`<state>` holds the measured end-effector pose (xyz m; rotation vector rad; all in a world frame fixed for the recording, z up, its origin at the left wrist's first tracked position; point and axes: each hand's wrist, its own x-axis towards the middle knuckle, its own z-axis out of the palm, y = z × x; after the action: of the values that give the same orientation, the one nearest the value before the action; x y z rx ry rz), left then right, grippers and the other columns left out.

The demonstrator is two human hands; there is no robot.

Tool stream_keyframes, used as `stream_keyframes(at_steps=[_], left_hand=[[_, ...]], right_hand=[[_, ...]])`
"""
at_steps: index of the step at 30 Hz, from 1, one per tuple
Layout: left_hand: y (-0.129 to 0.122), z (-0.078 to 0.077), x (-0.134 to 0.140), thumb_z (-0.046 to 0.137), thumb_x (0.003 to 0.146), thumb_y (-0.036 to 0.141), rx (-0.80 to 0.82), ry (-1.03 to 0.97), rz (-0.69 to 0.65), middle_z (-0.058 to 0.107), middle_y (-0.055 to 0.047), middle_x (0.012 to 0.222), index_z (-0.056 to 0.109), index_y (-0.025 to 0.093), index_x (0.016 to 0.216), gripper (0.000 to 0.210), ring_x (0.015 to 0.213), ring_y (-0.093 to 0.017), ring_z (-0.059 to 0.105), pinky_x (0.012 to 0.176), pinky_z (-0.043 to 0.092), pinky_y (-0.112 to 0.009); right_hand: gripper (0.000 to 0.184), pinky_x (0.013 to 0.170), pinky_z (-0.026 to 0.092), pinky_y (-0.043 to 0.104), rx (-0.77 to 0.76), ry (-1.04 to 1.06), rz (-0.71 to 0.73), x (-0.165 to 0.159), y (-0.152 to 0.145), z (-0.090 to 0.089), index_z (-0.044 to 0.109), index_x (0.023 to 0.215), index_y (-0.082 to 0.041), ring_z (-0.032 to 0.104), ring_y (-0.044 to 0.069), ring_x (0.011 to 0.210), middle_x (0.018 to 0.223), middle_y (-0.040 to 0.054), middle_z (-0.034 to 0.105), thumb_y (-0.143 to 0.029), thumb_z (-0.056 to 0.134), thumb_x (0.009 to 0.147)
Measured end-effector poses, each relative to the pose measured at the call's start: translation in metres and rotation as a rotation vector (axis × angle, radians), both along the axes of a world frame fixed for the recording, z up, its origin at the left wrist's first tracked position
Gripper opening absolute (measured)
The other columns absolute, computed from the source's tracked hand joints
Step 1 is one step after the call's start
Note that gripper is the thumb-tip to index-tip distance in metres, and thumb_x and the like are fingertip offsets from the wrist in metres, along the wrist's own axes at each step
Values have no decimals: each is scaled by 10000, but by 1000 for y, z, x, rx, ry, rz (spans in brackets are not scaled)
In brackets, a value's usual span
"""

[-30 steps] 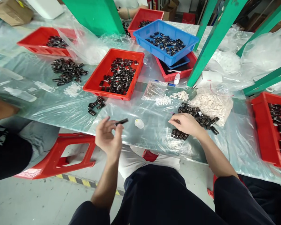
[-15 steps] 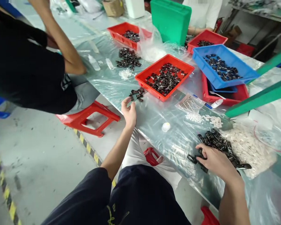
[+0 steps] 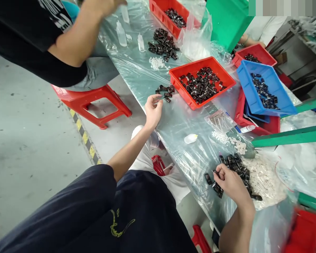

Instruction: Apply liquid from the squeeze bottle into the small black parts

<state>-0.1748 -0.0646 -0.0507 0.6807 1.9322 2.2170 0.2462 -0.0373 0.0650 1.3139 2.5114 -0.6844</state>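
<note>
My right hand (image 3: pixel 231 181) is closed in a pinch on a small glossy black part (image 3: pixel 215 172), at the edge of a pile of such black parts (image 3: pixel 235 164). A few loose ones lie just below and left of its fingers. My left hand (image 3: pixel 153 111) rests at the table's near edge, its fingers loosely curled and apart, with no object visible in them. Just beyond its fingertips lies a small group of black parts (image 3: pixel 168 89). A red tray (image 3: pixel 192 102) holding many more stands to the right of that group.
A small translucent bottle (image 3: pixel 191 138) lies between my hands. Right of it are white bits (image 3: pixel 221 137), a bag of pins (image 3: pixel 219 120) and a bag of pale pieces (image 3: pixel 264 182). A blue tray (image 3: pixel 287 109) sits on red ones. A person (image 3: pixel 73 42) sits at left.
My view has shifted and turned. The right hand's fingers have drawn together on a black part. My left hand stays by the small group, and the neighbour's arm has moved.
</note>
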Motion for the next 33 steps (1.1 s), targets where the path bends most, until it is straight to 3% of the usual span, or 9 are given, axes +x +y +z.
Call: stream_keyframes(at_steps=[7, 10, 12, 16, 19, 23, 27, 30, 33], left_hand=[[-6, 14, 10, 591, 913, 294, -131, 117, -339, 765, -40, 853, 675, 175, 1189, 311, 767, -176, 727, 760, 566, -296], [3, 21, -2, 635, 876, 305, -309, 241, -594, 781, -50, 847, 690, 156, 1247, 403, 770, -204, 737, 778, 576, -325], [17, 24, -18, 683, 839, 305, -388, 289, -659, 801, -79, 923, 708, 143, 1248, 441, 827, -231, 752, 817, 588, -346], [49, 30, -52, 716, 778, 251, -397, 243, -497, 803, -106, 1040, 741, 127, 1180, 422, 924, -275, 755, 881, 599, -380], [53, 35, -55, 701, 745, 208, -250, 179, -363, 798, -102, 1082, 743, 153, 1090, 352, 942, -259, 751, 870, 601, -368], [32, 36, -20, 676, 822, 314, 21, -51, -290, 783, -81, 973, 708, 186, 1063, 275, 785, -181, 733, 651, 559, -268], [10, 29, 25, 704, 818, 366, 38, -147, -343, 718, -26, 789, 710, 186, 1005, 260, 653, -130, 674, 589, 500, -232], [6, 24, 42, 710, 781, 357, -44, -105, -344, 699, -9, 746, 712, 181, 943, 239, 608, -109, 634, 585, 478, -226], [9, 23, 46, 693, 756, 367, -74, -70, -319, 708, -10, 766, 708, 182, 937, 258, 614, -109, 632, 592, 472, -233]], right_hand=[[224, 593, 410, 271, 97, 295, -16, -8, 4, 3, 515, 876, -256, 479, 146, 533, 618, -69, 470, -448, 595, 958], [223, 596, 427, 258, 117, 389, -12, -6, 5, 3, 516, 868, -247, 491, 139, 559, 650, -58, 484, -428, 589, 975], [229, 589, 424, 251, 127, 435, -9, -3, 6, 3, 518, 844, -240, 501, 135, 575, 677, -43, 516, -409, 567, 991], [259, 557, 393, 250, 150, 463, -12, 1, 7, 0, 536, 797, -230, 471, 130, 552, 637, -47, 484, -391, 549, 1001], [266, 543, 382, 249, 150, 491, -19, -1, 8, -3, 544, 787, -227, 456, 126, 539, 621, -51, 467, -391, 555, 996], [309, 518, 348, 251, 138, 562, -55, -7, 10, -9, 500, 742, -229, 424, 117, 513, 590, -60, 420, -397, 553, 996], [419, 536, 327, 267, 192, 602, -124, -14, 7, -10, 419, 649, -232, 369, 115, 508, 559, -62, 337, -403, 541, 1012], [258, 637, 407, 274, 262, 552, -123, -19, 4, -9, 687, 827, -208, 493, 139, 579, 654, -17, 552, -347, 569, 1009], [239, 731, 460, 288, 251, 478, -94, -23, 0, -12, 785, 1086, -223, 618, 161, 687, 915, 43, 747, -300, 569, 1016]])
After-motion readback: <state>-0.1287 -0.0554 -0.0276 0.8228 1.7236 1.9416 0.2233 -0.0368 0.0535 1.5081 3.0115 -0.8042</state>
